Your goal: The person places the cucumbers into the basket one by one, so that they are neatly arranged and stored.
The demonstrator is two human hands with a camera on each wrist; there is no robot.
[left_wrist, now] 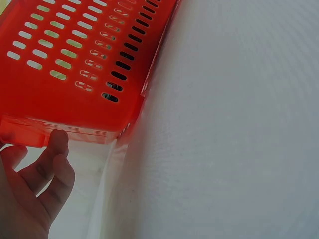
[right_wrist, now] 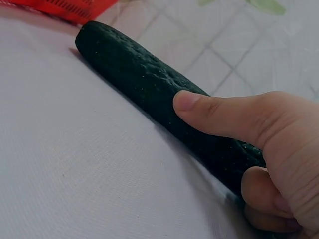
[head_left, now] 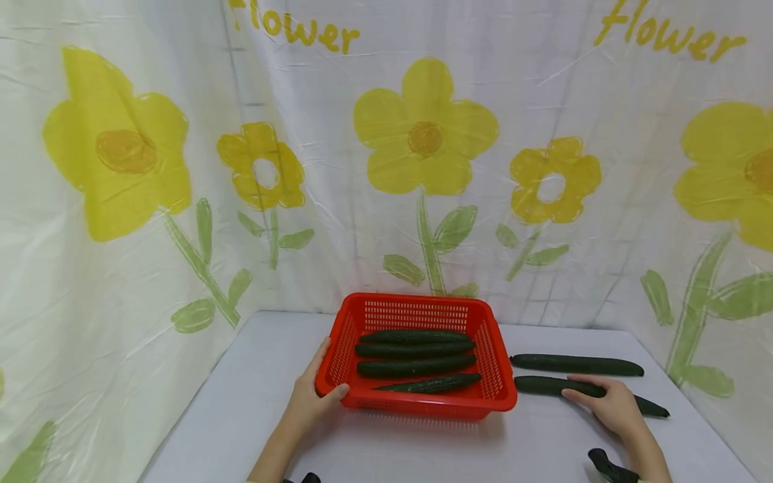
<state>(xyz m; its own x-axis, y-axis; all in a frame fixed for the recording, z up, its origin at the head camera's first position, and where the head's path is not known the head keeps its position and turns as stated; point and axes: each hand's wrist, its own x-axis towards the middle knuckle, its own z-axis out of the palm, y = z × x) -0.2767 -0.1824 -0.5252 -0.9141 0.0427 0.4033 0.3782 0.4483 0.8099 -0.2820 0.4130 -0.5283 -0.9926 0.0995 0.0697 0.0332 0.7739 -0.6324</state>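
Observation:
A red plastic basket (head_left: 423, 398) with slotted walls stands mid-table, several dark green cucumbers (head_left: 417, 367) lying lengthwise inside it. At its left end my left hand (head_left: 306, 396) grips the rim, thumb over the front corner and fingers along the outer side. In the left wrist view, curled fingers (left_wrist: 64, 172) show below the basket's rim. To the right of the basket, my right hand (head_left: 616, 404) holds a long cucumber (head_left: 539, 385) around its middle. The right wrist view has the thumb (right_wrist: 214, 112) lying across this cucumber's bumpy skin, with other fingers curled at its near side.
Another cucumber (head_left: 576, 364) lies on the white tabletop (head_left: 241, 396), just behind the held one. A white curtain (head_left: 326, 235) with yellow flowers hangs behind the table and down both sides. Dark straps (head_left: 610, 466) cross the wrists.

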